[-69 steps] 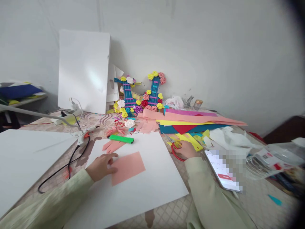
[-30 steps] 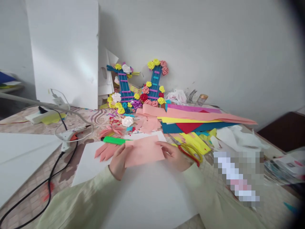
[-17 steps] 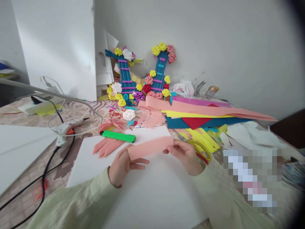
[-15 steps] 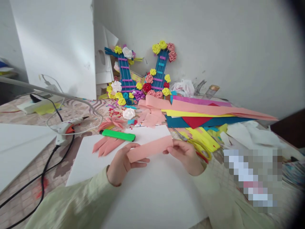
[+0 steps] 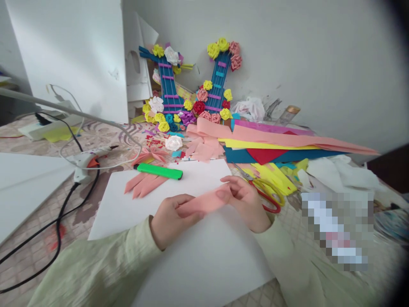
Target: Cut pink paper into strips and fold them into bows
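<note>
A strip of pink crepe paper (image 5: pixel 206 203) is stretched between my two hands, just above a white board (image 5: pixel 204 260). My left hand (image 5: pixel 174 217) pinches its left end, with the thumb along the lower edge. At the right end, my right hand (image 5: pixel 246 202) grips the strip, its thumb on top. Beyond my left hand, pink pointed paper pieces (image 5: pixel 145 184) lie on the board under a bright green marker (image 5: pixel 159 171). Scissors (image 5: pixel 268 196) with red and yellow handles lie beside my right hand.
A glue gun (image 5: pixel 84 166) with a black cord rests at the left. Behind stand two blue paper guitars (image 5: pixel 169 87) trimmed with paper roses. Folded coloured crepe paper (image 5: pixel 287 155), yellow scraps (image 5: pixel 275 177) and a white paper rose (image 5: pixel 174 143) lie across the table.
Both hands have drawn slightly lower, and the strip looks narrower, tilted or folded between them. My left thumb now lies across its lower edge. The camera view has shifted a little.
</note>
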{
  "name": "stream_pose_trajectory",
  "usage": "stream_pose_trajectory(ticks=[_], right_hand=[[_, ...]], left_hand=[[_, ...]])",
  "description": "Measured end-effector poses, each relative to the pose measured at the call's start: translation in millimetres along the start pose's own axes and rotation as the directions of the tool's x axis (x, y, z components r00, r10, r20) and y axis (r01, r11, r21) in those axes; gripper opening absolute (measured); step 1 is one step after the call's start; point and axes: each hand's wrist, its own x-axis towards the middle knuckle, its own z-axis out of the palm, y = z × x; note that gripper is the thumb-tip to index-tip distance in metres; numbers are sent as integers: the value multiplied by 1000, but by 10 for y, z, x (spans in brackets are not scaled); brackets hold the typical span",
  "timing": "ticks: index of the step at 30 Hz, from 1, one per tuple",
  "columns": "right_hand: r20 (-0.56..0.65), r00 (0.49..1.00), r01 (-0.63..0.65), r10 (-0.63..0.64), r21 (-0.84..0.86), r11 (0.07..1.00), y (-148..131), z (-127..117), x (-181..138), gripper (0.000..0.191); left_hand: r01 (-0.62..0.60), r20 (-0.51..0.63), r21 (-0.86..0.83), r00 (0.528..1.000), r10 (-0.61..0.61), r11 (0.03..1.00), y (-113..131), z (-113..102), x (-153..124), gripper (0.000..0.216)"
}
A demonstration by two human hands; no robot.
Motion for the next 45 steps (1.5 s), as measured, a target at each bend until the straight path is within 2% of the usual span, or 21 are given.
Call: stream_pose_trajectory(ticks=[5,11,14,19,22,24,28,34,40,45], right_hand=[[7,1000,-3,3,-9,1000,-33,-15,-28,32],[-24,999,42,-43,-12,999,-46,-36,-25,31],[34,999,26,-26,7,1000,-62,-47,-25,34],[158,987,23,-12,-68,997,-108,-13,-69,34],[184,983,30,-17,-67,997,-108,29,-98,34],[182,983,29,-18,-59,998,-98,49,-107,33],[134,991,27,-22,-36,999,-81,64,-104,31],[92,996,1,1,-19,1000,-92,77,-112,27],[62,998,5,-3,-31,999,-84,77,-113,24],[64,998,14,-11,-52,999,-73,70,-115,25]], left_hand=[[1,90,-69,996,5,998,5,-16,0,19],[84,197,-41,978,-74,996,-22,16,-1,25],[69,267,-52,962,-53,996,-10,-43,16,26],[51,293,-258,956,28,965,35,-128,20,28],[17,417,-212,906,74,977,19,-71,-18,23],[33,469,-154,882,43,987,-12,-9,-45,29],[116,468,-110,882,-52,987,-55,75,-67,34],[107,497,-161,868,-13,981,-47,93,-77,32],[274,527,-284,845,-89,919,-47,134,-103,27],[321,541,-326,835,-103,889,-24,137,-110,24]])
